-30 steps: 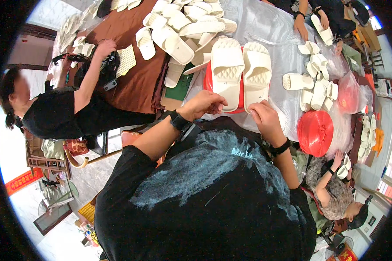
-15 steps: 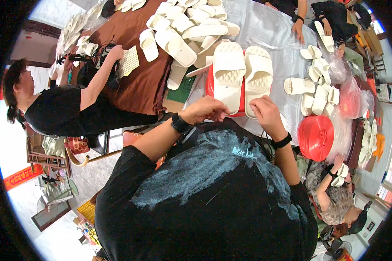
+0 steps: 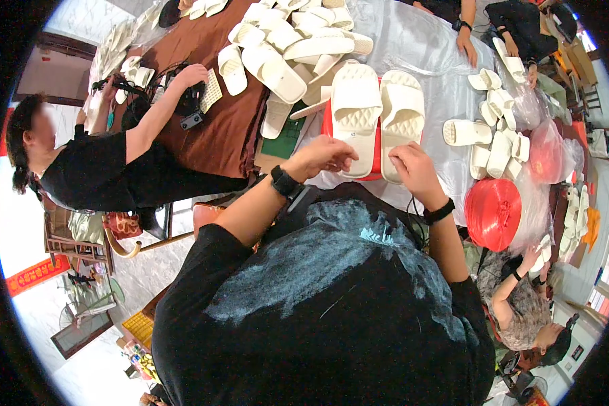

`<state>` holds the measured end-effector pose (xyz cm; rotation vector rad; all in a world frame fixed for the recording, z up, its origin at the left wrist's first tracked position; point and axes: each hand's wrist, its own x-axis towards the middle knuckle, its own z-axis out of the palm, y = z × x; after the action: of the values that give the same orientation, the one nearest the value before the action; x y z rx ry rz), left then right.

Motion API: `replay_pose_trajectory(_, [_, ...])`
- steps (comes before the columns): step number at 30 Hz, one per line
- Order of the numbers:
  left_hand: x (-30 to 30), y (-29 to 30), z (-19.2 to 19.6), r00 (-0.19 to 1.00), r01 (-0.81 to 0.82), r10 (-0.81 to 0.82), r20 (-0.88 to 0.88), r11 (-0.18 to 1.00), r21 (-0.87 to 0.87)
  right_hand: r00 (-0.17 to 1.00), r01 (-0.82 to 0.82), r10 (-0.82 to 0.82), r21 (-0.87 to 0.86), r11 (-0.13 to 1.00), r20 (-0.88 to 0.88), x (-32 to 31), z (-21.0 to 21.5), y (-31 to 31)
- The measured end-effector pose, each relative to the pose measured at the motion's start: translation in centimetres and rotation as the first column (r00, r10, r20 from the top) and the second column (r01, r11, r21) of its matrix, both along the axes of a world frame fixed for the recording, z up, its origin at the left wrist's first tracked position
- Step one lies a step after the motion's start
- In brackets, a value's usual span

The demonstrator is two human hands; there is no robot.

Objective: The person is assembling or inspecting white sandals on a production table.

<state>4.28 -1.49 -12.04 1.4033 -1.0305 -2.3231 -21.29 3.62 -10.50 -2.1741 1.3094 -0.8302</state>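
Note:
Two cream slide slippers lie side by side in front of me, toes pointing away: the left slipper (image 3: 356, 91) and the right slipper (image 3: 402, 95). Both rest on a red bundle (image 3: 327, 128) that shows at their edges. Over the heel of the left slipper is my left hand (image 3: 323, 157), its bent fingers a little apart, with nothing visible in them. My right hand (image 3: 416, 170) is at the heel of the right slipper, fingers curled and pressed together. Whatever its fingertips hold, if anything, is hidden.
A heap of cream slippers (image 3: 277, 57) covers the table's far left. More loose slippers (image 3: 499, 152) and a red roll of plastic twine (image 3: 492, 214) sit at right. Co-workers are on both sides; one person (image 3: 88, 169) at left handles dark gear. Another hand (image 3: 466, 47) rests across the table.
My left hand has lifted slightly away from the left slipper's heel, its fingers loosening. My right hand has barely moved. The person at left has moved the dark gear nearer on the brown cloth.

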Motion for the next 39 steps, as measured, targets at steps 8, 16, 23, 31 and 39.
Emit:
replay_pose_trajectory(8, [0.5,-3.9,-0.4,0.960,0.057,0.110,0.257,0.821,-0.567,0.976,0.112,-0.128,-0.098,0.989,-0.177,0.1,-1.0,-3.1])
replay_pose_trajectory(16, [3.0,-11.8,-1.0,0.786,0.135,0.426,0.448,0.589,-0.797,0.957,0.051,-0.118,-0.249,0.967,-0.264,0.4,-2.1,-3.7])
replay_pose_trajectory(23, [0.1,-16.6,-5.0,0.835,0.090,0.330,0.440,0.707,-0.702,0.963,0.043,-0.092,-0.192,0.981,-0.255,-0.4,-2.7,-4.4])
replay_pose_trajectory(31, [-2.2,-17.0,-3.3,0.722,0.210,0.501,0.477,0.498,-0.841,0.956,-0.055,-0.030,-0.281,0.958,-0.291,-1.0,-3.0,-5.0])
replay_pose_trajectory(39, [-9.7,-17.4,1.5,0.825,0.565,0.038,0.564,-0.102,-0.819,0.925,-0.127,-0.004,-0.319,0.939,-0.381,-1.9,-4.1,-5.8])
